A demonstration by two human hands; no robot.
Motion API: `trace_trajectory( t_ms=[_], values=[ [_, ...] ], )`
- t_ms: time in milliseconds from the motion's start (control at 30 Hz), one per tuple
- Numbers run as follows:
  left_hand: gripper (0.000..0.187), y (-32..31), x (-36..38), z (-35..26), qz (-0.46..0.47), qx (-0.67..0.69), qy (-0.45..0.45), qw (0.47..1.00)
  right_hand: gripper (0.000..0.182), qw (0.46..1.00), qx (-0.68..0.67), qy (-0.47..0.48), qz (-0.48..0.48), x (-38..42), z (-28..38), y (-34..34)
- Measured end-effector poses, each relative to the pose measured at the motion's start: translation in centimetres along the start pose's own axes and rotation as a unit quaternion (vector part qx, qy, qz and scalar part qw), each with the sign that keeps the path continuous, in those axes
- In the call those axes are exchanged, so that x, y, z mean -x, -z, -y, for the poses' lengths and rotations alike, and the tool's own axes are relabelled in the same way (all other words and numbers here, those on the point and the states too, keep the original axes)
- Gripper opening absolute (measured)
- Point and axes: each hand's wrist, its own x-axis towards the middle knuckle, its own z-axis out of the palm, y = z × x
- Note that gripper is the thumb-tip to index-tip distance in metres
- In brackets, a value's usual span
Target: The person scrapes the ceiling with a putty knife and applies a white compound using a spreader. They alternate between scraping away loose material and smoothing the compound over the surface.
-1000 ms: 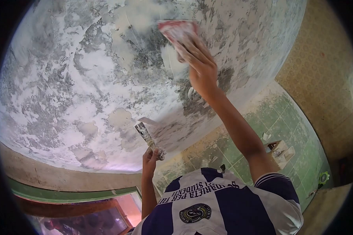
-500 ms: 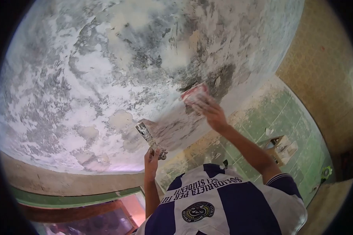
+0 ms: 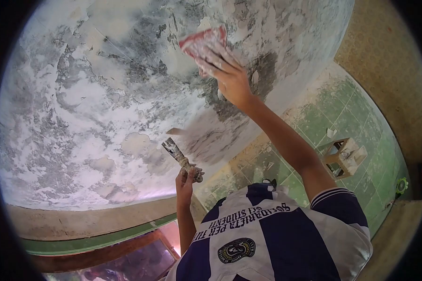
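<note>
Wall point(image 3: 94, 117): largest surface, filling most of the upper and left view. Mottled white, cream and grey, rough patches, a darker area just below the right hand point(image 3: 225, 70). Beneath and to the right, green tiled floor point(image 3: 361, 114), pale dust and smears over it. Patterned tan surface point(image 3: 384, 70) at far right.

Wearer's shirt point(image 3: 290, 234): dark and white broad stripes, upside-down lettering, round badge, bottom centre. Wood-framed opening point(image 3: 94, 257) at lower left, green band point(image 3: 103, 239) above it.

Small wooden stool point(image 3: 347, 157) on the tiles, right of the outstretched right arm; white smears on its top.

Red pad point(image 3: 204, 40): up on the wall, near top centre, whitened in places. Right hand clamped on it, dusty fingers laid long across its face, pad between hand and wall.

Handled tool point(image 3: 177, 153): lower centre, in front of the wall, tilted up and to the left. Left hand point(image 3: 185, 180) clamped around its lower end, fingers and thumb closed. Thin flat piece point(image 3: 175, 131) just beyond the upper end, probably its blade, though the join is hard to make out.

Smallest: green flower-shaped item point(image 3: 402, 185) at right; pale fragment point(image 3: 331, 133) on the tiles, near the stool.
</note>
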Motion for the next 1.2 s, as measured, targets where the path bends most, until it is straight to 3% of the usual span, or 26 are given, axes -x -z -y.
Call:
trace_trajectory(
  t_ms=[133,267,400,467,633,800,933,967,1000,1033,1100,1133,1200],
  values=[
    [0.030,0.1,0.5,0.4,-0.017,0.003,-0.003,1.000,0.047,0.994,-0.027,0.006,0.103,8.9,-0.7,-1.2],
    [0.028,-0.5,1.2,0.9,-0.034,0.005,0.013,0.999,0.046,0.981,-0.032,-0.027,0.191,14.8,-0.6,2.8],
    [0.028,-1.4,0.7,1.6,-0.020,0.025,0.003,0.999,0.047,0.987,-0.045,-0.025,0.154,9.5,-0.5,6.0],
    [0.029,-2.1,0.4,1.3,-0.013,0.021,-0.006,1.000,0.059,0.994,-0.100,0.007,0.052,3.6,-0.4,6.1],
    [0.029,-3.4,-0.3,0.3,0.013,0.023,-0.028,0.999,0.059,0.998,-0.035,0.053,-0.015,-3.0,-0.7,2.9],
    [0.028,-3.5,0.3,-0.2,-0.009,0.041,-0.028,0.999,0.056,0.993,-0.021,0.035,0.115,7.9,-0.7,0.8],
    [0.029,-3.3,1.2,-0.5,0.006,0.009,-0.031,0.999,0.043,0.973,-0.064,-0.069,0.212,15.2,0.9,4.7],
    [0.031,-3.8,1.6,-1.2,0.009,0.015,-0.024,1.000,0.036,0.940,-0.184,-0.241,0.155,16.3,1.3,5.5],
    [0.031,-4.2,2.0,-2.1,0.010,0.019,-0.016,1.000,0.031,0.862,-0.292,-0.404,0.091,17.0,1.5,6.3],
    [0.032,-4.6,2.2,-3.3,0.043,0.021,0.021,0.999,0.031,0.860,-0.288,-0.410,0.098,15.8,2.2,7.5],
    [0.034,-5.3,2.6,-4.8,0.078,0.026,0.068,0.994,0.029,0.658,-0.494,-0.567,-0.044,13.5,3.5,9.7],
    [0.034,-5.6,2.5,-5.4,0.100,0.019,0.074,0.992,0.029,0.657,-0.490,-0.572,-0.042,13.7,3.4,10.3],
    [0.035,-6.4,2.1,-5.7,0.116,0.015,0.066,0.991,0.029,0.585,-0.531,-0.613,-0.025,14.3,3.2,11.3]
  ],
)
